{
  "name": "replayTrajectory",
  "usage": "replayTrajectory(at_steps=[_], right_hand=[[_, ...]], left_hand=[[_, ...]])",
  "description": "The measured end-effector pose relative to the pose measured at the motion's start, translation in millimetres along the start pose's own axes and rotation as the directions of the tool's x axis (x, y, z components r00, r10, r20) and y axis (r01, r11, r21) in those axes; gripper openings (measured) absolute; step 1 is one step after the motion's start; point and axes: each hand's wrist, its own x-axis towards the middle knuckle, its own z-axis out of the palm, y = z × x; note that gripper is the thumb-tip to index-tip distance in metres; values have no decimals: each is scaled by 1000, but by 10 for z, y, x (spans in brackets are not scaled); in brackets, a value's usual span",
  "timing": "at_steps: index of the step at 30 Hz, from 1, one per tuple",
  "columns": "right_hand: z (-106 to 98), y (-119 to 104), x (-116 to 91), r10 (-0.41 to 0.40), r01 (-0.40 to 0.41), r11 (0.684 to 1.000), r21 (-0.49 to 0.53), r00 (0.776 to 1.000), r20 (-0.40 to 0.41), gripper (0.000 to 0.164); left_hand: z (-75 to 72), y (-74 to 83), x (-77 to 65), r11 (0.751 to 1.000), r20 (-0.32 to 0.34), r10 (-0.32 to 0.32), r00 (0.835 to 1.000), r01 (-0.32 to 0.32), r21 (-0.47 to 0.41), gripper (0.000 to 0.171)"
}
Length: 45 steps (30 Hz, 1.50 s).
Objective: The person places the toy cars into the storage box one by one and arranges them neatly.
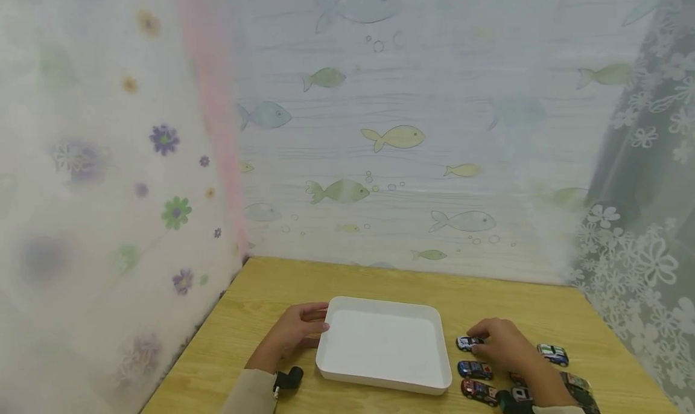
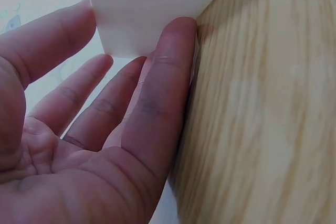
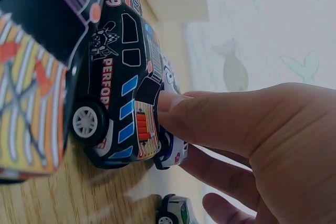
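A white rectangular tray (image 1: pixel 384 344) lies on the wooden table. At its left side, my left hand (image 1: pixel 301 328) touches the wall with relaxed fingers. In the left wrist view, fingertips (image 2: pixel 178 35) rest against the tray's outer wall (image 2: pixel 142 9), low by the tabletop. To the right of the tray, my right hand (image 1: pixel 502 344) pinches a small white toy car (image 1: pixel 467 343) between thumb and fingers. In the right wrist view, the white toy car (image 3: pixel 176 150) is partly hidden behind a black toy car (image 3: pixel 118 77) marked 119, with the thumb beside it.
A dark blue toy car (image 1: pixel 474 370) and a red-and-black one (image 1: pixel 479 391) stand nearest the tray's right side. A white-and-green toy car (image 1: pixel 552 354) stands beyond the right wrist, with several others partly under the forearm. Patterned curtains (image 1: pixel 391 160) enclose the table (image 1: pixel 304 273).
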Motion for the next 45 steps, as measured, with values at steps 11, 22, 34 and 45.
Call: replayTrajectory(at_steps=[11, 22, 34, 45], right_hand=[[8, -111, 59, 7, -8, 999, -32, 999, -53, 22], [-71, -254, 103, -129, 118, 990, -71, 977, -168, 25], [-53, -523, 233, -167, 161, 986, -45, 969, -184, 21], [14, -816, 367, -224, 227, 974, 7, 968, -116, 23]], left_hand=[[1, 4, -9, 1000, 7, 2, 1000, -2, 3, 57], [-17, 6, -27, 1000, -6, -20, 1000, 20, 12, 57], [-38, -9, -23, 999, 17, -33, 999, 33, -34, 59], [-2, 32, -70, 999, 21, -34, 999, 35, -27, 58]])
